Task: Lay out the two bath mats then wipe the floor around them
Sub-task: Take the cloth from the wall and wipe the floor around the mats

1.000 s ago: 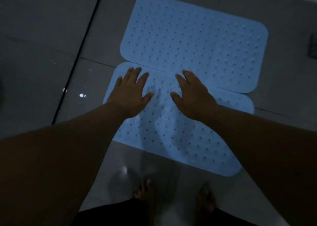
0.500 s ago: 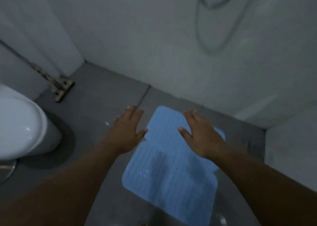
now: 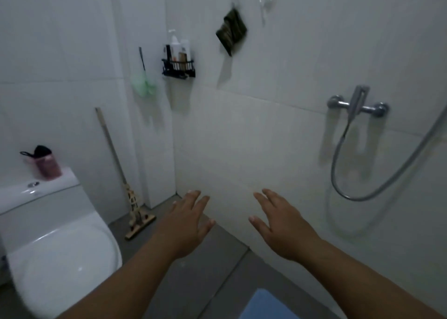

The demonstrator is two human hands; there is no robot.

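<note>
Only a far corner of a blue bath mat (image 3: 264, 305) shows at the bottom edge, flat on the grey floor (image 3: 212, 265). My left hand (image 3: 187, 220) is held out in the air with fingers spread, holding nothing. My right hand (image 3: 280, 224) hangs beside it, fingers straight and spread, also holding nothing. Both hands are well above the floor, in front of the white tiled wall. A mop (image 3: 135, 219) with a wooden handle leans in the corner, left of my left hand.
A white toilet (image 3: 55, 246) fills the lower left, with a pink bottle (image 3: 48, 165) on its tank. A black caddy (image 3: 178, 66), a green sponge (image 3: 144, 86) and a dark cloth (image 3: 231, 32) hang on the wall. The shower tap (image 3: 358, 105) and hose are at right.
Both hands have lifted off the lower mat and now hang in the air. The view has swung up from the floor to the wall, leaving only a mat corner in sight.
</note>
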